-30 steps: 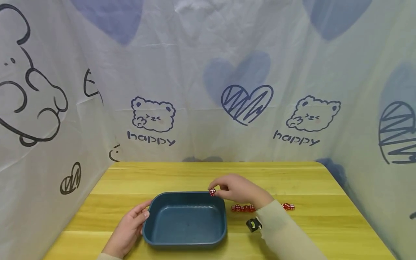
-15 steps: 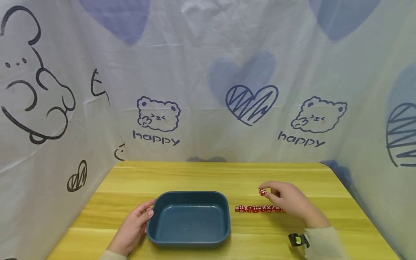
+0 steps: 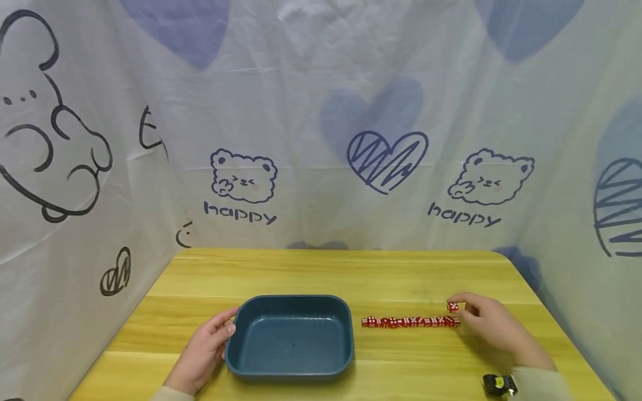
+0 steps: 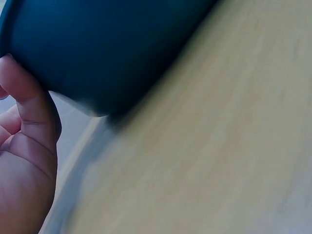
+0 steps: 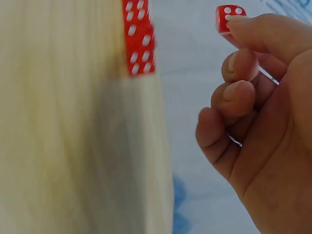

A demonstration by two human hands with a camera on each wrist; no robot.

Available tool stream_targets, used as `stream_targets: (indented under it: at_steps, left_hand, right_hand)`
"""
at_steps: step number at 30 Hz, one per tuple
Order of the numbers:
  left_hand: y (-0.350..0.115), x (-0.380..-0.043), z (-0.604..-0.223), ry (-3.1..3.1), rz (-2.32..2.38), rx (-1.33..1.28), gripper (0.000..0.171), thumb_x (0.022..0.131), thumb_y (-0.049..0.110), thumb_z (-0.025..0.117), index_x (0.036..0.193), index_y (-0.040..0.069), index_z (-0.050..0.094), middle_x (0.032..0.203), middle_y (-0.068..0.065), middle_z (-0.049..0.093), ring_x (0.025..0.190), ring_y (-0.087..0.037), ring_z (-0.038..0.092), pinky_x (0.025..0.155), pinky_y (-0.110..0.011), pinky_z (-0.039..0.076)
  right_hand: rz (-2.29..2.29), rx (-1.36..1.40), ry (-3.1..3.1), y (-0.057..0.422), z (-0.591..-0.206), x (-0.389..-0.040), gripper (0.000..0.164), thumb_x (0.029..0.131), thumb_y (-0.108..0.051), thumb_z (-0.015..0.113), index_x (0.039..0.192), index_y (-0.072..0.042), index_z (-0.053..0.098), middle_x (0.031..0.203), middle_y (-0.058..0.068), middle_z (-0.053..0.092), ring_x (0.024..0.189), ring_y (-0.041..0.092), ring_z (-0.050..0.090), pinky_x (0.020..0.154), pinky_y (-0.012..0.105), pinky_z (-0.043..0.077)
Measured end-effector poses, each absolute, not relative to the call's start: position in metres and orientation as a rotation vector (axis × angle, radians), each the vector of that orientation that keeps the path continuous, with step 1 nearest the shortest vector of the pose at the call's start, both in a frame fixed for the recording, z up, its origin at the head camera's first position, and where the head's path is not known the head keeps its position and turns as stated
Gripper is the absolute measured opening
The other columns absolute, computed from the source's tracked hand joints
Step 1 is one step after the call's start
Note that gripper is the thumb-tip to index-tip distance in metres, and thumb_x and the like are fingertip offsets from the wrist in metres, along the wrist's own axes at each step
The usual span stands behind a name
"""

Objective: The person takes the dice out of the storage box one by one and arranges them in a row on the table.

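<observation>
My right hand (image 3: 494, 326) pinches a red die (image 3: 453, 307) with white pips between thumb and index finger, raised close over the right end of a row of red dice (image 3: 411, 322). In the right wrist view, the other fingers curl in toward the palm below the pinched die (image 5: 228, 18), and the end of the row (image 5: 139, 44) lies on the tabletop. A dark blue rectangular plastic bin (image 3: 290, 366) stands left of the row with bare insides. My left hand (image 3: 203, 351) rests against its left outer wall, thumb near the rim; some fingers are hidden behind it.
The yellow wood-grain table (image 3: 311, 273) carries the bin and the dice. White cloth curtains (image 3: 301, 111) printed with hearts and bears hang behind it and at both sides. A black strap device (image 3: 496, 384) sits on the right wrist.
My right hand has carried the die from over the bin's back right corner rightward to the row's far end, uncovering the row. The left hand and the bin stay in place.
</observation>
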State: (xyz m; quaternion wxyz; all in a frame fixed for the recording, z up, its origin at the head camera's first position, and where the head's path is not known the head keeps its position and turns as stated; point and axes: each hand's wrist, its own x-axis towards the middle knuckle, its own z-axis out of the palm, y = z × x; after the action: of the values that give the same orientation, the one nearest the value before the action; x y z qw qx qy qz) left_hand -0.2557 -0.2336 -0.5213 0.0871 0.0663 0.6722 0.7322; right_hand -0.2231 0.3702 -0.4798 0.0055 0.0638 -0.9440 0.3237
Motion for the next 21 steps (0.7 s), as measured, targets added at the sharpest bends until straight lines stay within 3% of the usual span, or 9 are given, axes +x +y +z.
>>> stream_targets:
  at_steps: [6, 10, 13, 21]
  left_hand:
    - [-0.233, -0.256, -0.523, 2.002, 2.174, 0.182, 0.057, 0.104, 0.015, 0.057, 0.151, -0.007, 0.035, 0.098, -0.005, 0.054, 0.061, -0.011, 0.045, 0.057, -0.02, 0.043]
    - [-0.234, -0.256, -0.522, 2.018, 2.164, 0.208, 0.057, 0.104, 0.013, 0.056, 0.151, -0.009, 0.034, 0.099, -0.006, 0.054, 0.061, -0.011, 0.046, 0.057, -0.02, 0.044]
    - [-0.234, -0.257, -0.522, 2.012, 2.173, 0.204, 0.056, 0.103, 0.013, 0.056, 0.151, -0.008, 0.036, 0.098, -0.006, 0.055, 0.061, -0.011, 0.046, 0.056, -0.02, 0.044]
    - [-0.235, -0.258, -0.524, 2.007, 2.179, 0.267, 0.056, 0.104, 0.012, 0.054, 0.151, -0.011, 0.033, 0.098, -0.004, 0.057, 0.061, -0.01, 0.047, 0.057, -0.02, 0.045]
  right_hand:
    - [1.065, 0.13, -3.002, 0.391, -0.492, -0.219, 0.038, 0.102, -0.03, 0.061, 0.135, -0.011, 0.063, 0.076, 0.003, 0.052, 0.065, 0.016, 0.046, 0.06, 0.031, 0.04]
    - [1.005, 0.118, -3.039, 0.397, -0.498, -0.217, 0.035, 0.101, -0.028, 0.063, 0.132, -0.011, 0.066, 0.096, 0.007, 0.066, 0.078, 0.018, 0.051, 0.07, 0.036, 0.043]
    - [0.989, 0.118, -3.047, 0.399, -0.502, -0.217, 0.034, 0.101, -0.029, 0.064, 0.13, -0.012, 0.067, 0.117, 0.007, 0.067, 0.089, 0.02, 0.054, 0.076, 0.041, 0.044]
    - [1.056, 0.082, -3.071, 0.4, -0.504, -0.221, 0.033, 0.098, -0.028, 0.067, 0.127, -0.013, 0.068, 0.103, 0.003, 0.067, 0.084, 0.019, 0.057, 0.076, 0.041, 0.047]
